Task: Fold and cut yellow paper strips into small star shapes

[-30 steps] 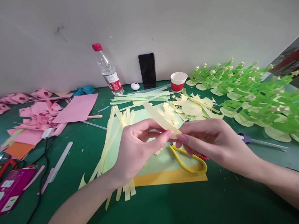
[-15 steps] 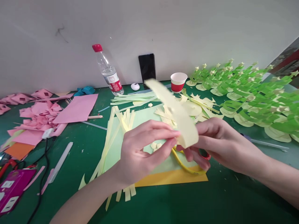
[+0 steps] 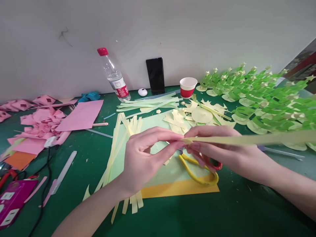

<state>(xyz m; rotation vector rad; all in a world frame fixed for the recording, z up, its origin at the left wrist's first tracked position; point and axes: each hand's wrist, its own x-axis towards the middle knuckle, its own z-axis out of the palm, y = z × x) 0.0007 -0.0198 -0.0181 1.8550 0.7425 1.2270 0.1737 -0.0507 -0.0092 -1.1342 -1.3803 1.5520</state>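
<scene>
Between my hands is a pale yellow paper strip [image 3: 229, 140], its long end reaching to the right across my right hand. My left hand [image 3: 148, 158] pinches the strip's folded left end between thumb and fingertips. My right hand [image 3: 219, 148] grips the same strip just right of that fold, thumb and forefinger pressed together. Below my right fingers lie scissors with yellow and red handles [image 3: 191, 176]; the blades are mostly hidden. Under them is a pale green paper sheet [image 3: 145, 174] on top of an orange-yellow sheet [image 3: 177, 190].
Loose yellow strips [image 3: 134, 126] lie left of my hands, paper scraps [image 3: 202, 115] behind them. A bottle [image 3: 118, 84], a phone [image 3: 155, 75] and a paper cup [image 3: 188, 87] stand along the wall. Green paper plants [image 3: 269, 102] fill the right; pink paper [image 3: 81, 115] lies left.
The strip's free end has swung from pointing up and away to lying off to the right. My hands have drawn closer together around its folded end.
</scene>
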